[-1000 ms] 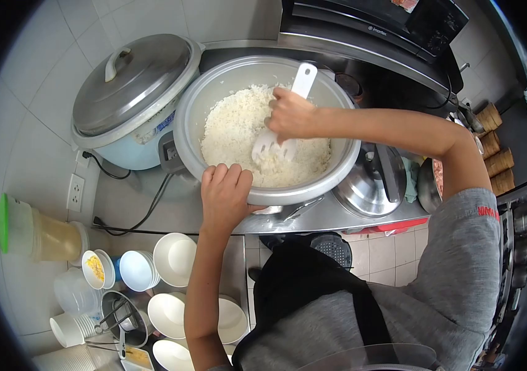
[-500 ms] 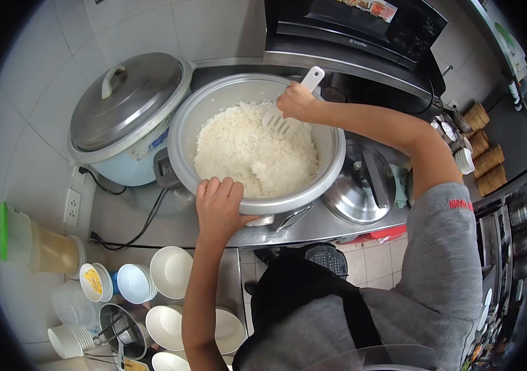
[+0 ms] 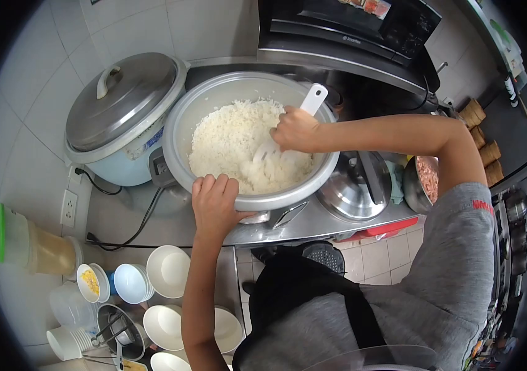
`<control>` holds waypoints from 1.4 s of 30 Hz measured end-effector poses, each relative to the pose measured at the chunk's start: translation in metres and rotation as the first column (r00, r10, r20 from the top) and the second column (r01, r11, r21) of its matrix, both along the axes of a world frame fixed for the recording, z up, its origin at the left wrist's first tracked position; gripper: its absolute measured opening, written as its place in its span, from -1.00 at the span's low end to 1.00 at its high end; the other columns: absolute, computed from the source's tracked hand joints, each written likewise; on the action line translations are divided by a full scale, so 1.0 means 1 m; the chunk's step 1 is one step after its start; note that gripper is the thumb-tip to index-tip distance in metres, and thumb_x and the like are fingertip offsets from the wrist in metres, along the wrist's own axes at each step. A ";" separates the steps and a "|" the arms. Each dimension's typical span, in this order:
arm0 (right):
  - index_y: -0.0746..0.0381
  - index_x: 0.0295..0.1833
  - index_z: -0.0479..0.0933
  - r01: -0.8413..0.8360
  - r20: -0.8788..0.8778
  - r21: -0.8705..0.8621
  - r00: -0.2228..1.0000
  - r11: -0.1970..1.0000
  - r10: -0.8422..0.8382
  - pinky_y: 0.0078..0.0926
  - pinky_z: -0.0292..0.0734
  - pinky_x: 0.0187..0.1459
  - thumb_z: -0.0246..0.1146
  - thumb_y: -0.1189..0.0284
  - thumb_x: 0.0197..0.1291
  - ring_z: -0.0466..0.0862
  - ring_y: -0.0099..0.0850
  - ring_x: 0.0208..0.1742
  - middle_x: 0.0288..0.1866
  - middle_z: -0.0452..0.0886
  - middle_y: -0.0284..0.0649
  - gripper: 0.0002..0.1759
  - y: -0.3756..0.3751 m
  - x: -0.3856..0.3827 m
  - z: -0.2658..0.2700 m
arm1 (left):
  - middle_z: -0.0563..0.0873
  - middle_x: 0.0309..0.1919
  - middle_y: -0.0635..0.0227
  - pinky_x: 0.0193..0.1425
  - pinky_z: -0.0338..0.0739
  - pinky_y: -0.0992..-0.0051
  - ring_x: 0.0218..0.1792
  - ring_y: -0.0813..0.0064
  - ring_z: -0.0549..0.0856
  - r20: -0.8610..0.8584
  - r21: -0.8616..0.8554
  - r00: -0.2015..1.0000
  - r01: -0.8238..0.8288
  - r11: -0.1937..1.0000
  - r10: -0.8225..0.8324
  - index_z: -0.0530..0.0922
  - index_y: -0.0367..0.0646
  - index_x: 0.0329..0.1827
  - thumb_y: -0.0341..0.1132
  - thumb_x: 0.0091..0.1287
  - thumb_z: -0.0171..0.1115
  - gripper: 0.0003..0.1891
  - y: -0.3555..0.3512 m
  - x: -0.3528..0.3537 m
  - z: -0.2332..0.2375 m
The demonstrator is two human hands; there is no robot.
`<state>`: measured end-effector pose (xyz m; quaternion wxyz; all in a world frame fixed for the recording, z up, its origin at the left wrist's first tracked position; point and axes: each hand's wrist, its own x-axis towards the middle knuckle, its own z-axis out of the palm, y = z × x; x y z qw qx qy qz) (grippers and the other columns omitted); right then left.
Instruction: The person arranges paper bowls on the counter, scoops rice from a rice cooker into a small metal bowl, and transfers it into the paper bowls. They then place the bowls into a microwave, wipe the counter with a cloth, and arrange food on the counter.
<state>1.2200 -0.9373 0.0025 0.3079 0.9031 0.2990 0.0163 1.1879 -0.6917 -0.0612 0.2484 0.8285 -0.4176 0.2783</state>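
A large pot of white rice [image 3: 229, 136] stands on the steel counter, its wide metal rim [image 3: 180, 164] facing up. My left hand [image 3: 214, 203] is closed over the near rim of the pot, fingers on top and thumb beneath. In my right hand [image 3: 297, 130] is a white slotted spatula [image 3: 314, 99], gripped in a fist with the handle end sticking up. The blade is in the rice near the right side of the pot, blurred and partly buried.
At the left stands a lidded rice cooker [image 3: 121, 108]. A round metal lid [image 3: 355, 188] lies right of the pot, near a bowl of pinkish food [image 3: 427, 176]. Several white bowls [image 3: 169, 271] sit on the lower left surface; a black oven-like appliance [image 3: 350, 37] is behind.
My right hand has moved down toward me with the spatula, working the blade into the nearer right part of the rice. My left hand stays on the rim.
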 end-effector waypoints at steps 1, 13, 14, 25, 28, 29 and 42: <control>0.10 -0.49 0.61 0.048 -0.048 -0.026 0.998 0.999 -0.049 -0.44 0.41 -0.27 0.36 0.05 -0.15 0.65 -0.38 -0.42 -0.55 0.64 -0.33 -0.66 0.001 -0.001 0.008 | 0.39 -0.52 0.36 -0.15 0.28 0.34 -0.37 0.29 0.42 0.005 -0.008 1.000 0.009 1.000 -0.009 0.37 -0.11 -0.51 0.02 -0.49 0.42 -0.45 0.000 0.000 0.002; 0.06 -0.49 0.64 0.068 0.135 -0.198 0.990 0.978 -0.042 -0.44 0.36 -0.27 0.32 0.21 -0.15 0.64 -0.43 -0.42 -0.50 0.65 -0.37 -0.83 -0.059 0.057 -0.002 | 0.40 -0.51 0.36 -0.15 0.28 0.33 -0.37 0.29 0.42 -0.026 -0.015 0.999 -0.023 1.000 0.022 0.38 -0.12 -0.49 -0.02 -0.51 0.45 -0.44 -0.005 -0.005 0.002; 0.10 -0.44 0.64 0.121 0.063 -0.169 0.992 0.978 -0.112 -0.42 0.38 -0.23 0.34 0.12 -0.13 0.65 -0.39 -0.40 -0.47 0.66 -0.33 -0.72 -0.059 0.056 0.000 | 0.40 -0.51 0.36 -0.15 0.28 0.33 -0.37 0.29 0.42 -0.018 -0.019 1.000 -0.024 1.000 0.024 0.38 -0.12 -0.49 0.00 -0.50 0.44 -0.44 -0.005 -0.005 0.002; 0.19 -0.39 0.63 0.352 -0.183 -0.006 0.920 0.936 -0.347 -0.33 0.53 -0.29 0.33 -0.07 -0.10 0.68 -0.23 -0.30 -0.44 0.66 -0.19 -0.51 -0.025 0.001 0.014 | 0.40 -0.50 0.35 -0.14 0.29 0.32 -0.37 0.29 0.41 -0.012 -0.033 0.999 -0.030 0.999 0.030 0.38 -0.14 -0.50 0.04 -0.46 0.41 -0.44 -0.005 -0.002 0.002; 0.20 -0.46 0.62 0.293 -0.265 0.059 0.926 0.954 -0.268 -0.32 0.53 -0.30 0.32 -0.06 -0.09 0.68 -0.23 -0.38 -0.50 0.65 -0.19 -0.51 0.003 -0.007 0.023 | 0.41 -0.50 0.35 -0.14 0.28 0.32 -0.37 0.28 0.42 -0.024 -0.023 0.999 -0.026 0.999 0.025 0.38 -0.13 -0.50 0.02 -0.46 0.42 -0.45 -0.005 -0.001 0.002; 0.19 -0.47 0.61 0.277 -0.303 0.079 0.922 0.958 -0.242 -0.32 0.52 -0.30 0.32 -0.06 -0.09 0.67 -0.23 -0.41 -0.51 0.65 -0.20 -0.52 0.016 -0.004 0.028 | 0.41 -0.49 0.36 -0.14 0.28 0.31 -0.36 0.28 0.43 -0.036 -0.005 0.999 -0.029 1.000 0.029 0.39 -0.12 -0.49 0.02 -0.47 0.43 -0.45 -0.006 -0.001 0.003; 0.07 -0.53 0.55 0.023 -0.200 0.269 0.979 0.963 0.032 -0.42 0.23 -0.08 0.23 -0.03 0.02 0.57 -0.42 -0.40 -0.59 0.56 -0.38 -0.61 0.039 0.082 -0.051 | 0.44 -0.56 0.49 -0.23 0.28 0.38 -0.48 0.41 0.43 0.047 -0.056 0.995 0.091 0.994 -0.088 0.50 -0.03 -0.53 0.17 -0.50 0.50 -0.43 0.007 0.023 -0.008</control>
